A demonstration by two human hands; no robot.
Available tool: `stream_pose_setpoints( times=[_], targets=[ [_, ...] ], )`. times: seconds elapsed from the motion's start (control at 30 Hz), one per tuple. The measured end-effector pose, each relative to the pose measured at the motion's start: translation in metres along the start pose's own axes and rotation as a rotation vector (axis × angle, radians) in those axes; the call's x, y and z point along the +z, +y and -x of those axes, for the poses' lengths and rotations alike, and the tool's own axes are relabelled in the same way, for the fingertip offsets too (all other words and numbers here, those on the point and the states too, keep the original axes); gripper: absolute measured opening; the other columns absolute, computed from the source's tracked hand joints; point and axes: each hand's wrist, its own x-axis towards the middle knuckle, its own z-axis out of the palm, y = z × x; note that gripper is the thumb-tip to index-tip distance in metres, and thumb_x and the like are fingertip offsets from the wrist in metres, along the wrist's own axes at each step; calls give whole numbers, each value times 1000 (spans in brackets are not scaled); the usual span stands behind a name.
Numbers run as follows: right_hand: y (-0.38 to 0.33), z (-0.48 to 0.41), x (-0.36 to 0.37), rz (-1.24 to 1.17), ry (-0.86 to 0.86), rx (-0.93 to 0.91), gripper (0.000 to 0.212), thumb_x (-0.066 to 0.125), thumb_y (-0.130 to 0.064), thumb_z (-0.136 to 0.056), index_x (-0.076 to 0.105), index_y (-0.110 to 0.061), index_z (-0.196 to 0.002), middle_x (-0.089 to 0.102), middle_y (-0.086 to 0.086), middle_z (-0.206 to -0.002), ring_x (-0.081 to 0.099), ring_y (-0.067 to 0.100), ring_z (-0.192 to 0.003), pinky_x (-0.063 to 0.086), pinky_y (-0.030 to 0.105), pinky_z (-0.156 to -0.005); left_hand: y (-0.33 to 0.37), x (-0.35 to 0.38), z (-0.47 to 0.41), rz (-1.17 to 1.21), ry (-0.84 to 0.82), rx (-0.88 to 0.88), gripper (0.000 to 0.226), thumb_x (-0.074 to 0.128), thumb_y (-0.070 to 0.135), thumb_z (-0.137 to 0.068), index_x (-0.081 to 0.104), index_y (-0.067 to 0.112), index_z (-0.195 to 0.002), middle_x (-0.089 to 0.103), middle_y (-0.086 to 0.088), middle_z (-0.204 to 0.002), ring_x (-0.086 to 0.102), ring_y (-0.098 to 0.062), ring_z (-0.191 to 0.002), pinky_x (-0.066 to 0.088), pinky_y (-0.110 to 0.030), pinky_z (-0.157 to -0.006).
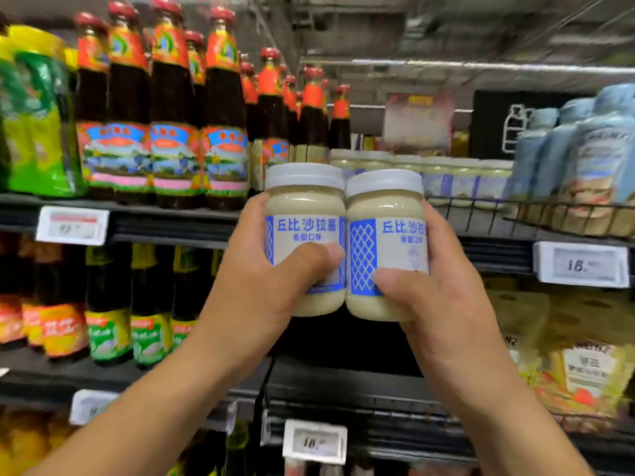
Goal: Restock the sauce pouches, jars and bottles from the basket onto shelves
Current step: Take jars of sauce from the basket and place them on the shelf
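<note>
**In Front of the Sauce Shelves, Two Jars Held Side by Side**

At ten o'clock in the view, green pouches (37, 132) stood at the end of the upper shelf. A row of dark sauce bottles (171, 115) in red caps stood just to their three o'clock. A price tag (72, 225) hung on the shelf edge at nine o'clock, above shorter bottles (110, 304) with green and yellow labels at eight o'clock.

Near the centre, the left hand (268, 280) gripped the left jar (304, 201), thumb curled across its blue-and-white label and fingers wrapped behind. Touching it at its three o'clock, the right jar (385, 204) sat in the right hand (436, 297), thumb pressed on the lower label and fingers curled round the far side. Both jars were upright, white-lidded and full of pale cream sauce, raised in front of the shelf and not resting on it.

Behind them, toward one o'clock, matching shelved jars (464, 176) lined up behind a wire fence (549, 209). Blue-grey squeeze packs (591, 156) crowded two o'clock, with a second tag (582, 264) at three o'clock and a third tag (314, 441) at six o'clock.
</note>
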Motion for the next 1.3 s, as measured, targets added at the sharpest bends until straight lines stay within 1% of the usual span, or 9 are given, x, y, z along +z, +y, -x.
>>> stream_pose_setpoints(
  times=[0.2, 0.43, 0.57, 0.73, 0.87, 1.03, 1.17, 1.23, 1.3],
  targets=[
    [-31, -39, -8, 129, 23, -110, 72, 68, -25, -70, 47, -22, -139, 69, 7, -121, 69, 24, -107, 56, 32, -81, 19, 20, -46, 19, -43, 99, 61, 74, 33, -61, 56, 13, -116, 73, -10, -103, 72, -29, -91, 59, -41, -70],
    [-74, -92, -38, 194, 57, -65, 52, 56, -23, -76, 56, -19, -127, 68, 13, -117, 67, 19, -94, 52, 33, -72, 41, 60, -108, 96, -72, 138, 74, 71, 36, -58, 53, 6, -122, 67, -5, -94, 66, -20, -84, 54, -37, -71],
    [-89, -118, -63, 203, 61, -1, 61, 63, -20, -77, 49, -12, -135, 73, 4, -104, 71, 18, -88, 56, 34, -68, 36, 74, -146, 105, -133, 41, 62, 71, 26, -67, 52, 5, -123, 68, -5, -89, 68, -18, -79, 54, -33, -67],
    [-83, -141, -98, 414, 63, 130, 75, 73, -6, -85, 34, -18, -148, 73, 12, -113, 73, 20, -97, 58, 33, -70, 21, 74, -183, -100, -287, -71, 68, 77, 27, -73, 52, 0, -130, 69, -21, -115, 70, -34, -102, 58, -41, -79],
    [-74, -152, -120, 673, 29, 204, 79, 83, -7, -76, 42, -31, -140, 74, 8, -108, 73, 21, -98, 59, 43, -77, 6, 71, -198, -398, -310, -78, 61, 88, 19, -70, 58, 14, -123, 74, -5, -110, 71, -15, -98, 57, -32, -83],
    [-63, -158, -132, 785, -16, 338, 63, 86, -3, -71, 51, -24, -119, 77, 5, -89, 71, 13, -75, 57, 36, -65, -7, 74, -206, -621, -434, -203, 45, 89, 24, -69, 64, 12, -105, 69, -9, -97, 60, -22, -85, 51, -37, -74],
    [-55, -160, -135, 873, -20, 397, 66, 88, 0, -68, 50, -17, -119, 70, 24, -108, 71, 30, -90, 58, 57, -86, -14, 78, -209, -748, -483, -226, 50, 91, 24, -67, 63, 5, -104, 64, -12, -92, 58, -21, -78, 57, -37, -72],
    [-52, -160, -137, 907, -9, 423, 69, 89, -1, -68, 48, -15, -123, 66, 24, -115, 68, 37, -105, 57, 59, -86, -19, 80, -208, -742, -509, -240, 57, 92, 21, -67, 60, -3, -108, 61, -14, -88, 54, -22, -74, 52, -36, -67],
    [-51, -160, -140, 919, -8, 449, 70, 89, -4, -70, 47, -17, -124, 63, 22, -118, 66, 37, -110, 58, 57, -86, -27, 83, -207, -743, -510, -248, 60, 92, 19, -66, 58, 3, -113, 64, -13, -92, 56, -23, -75, 55, -39, -70]
  ],
)
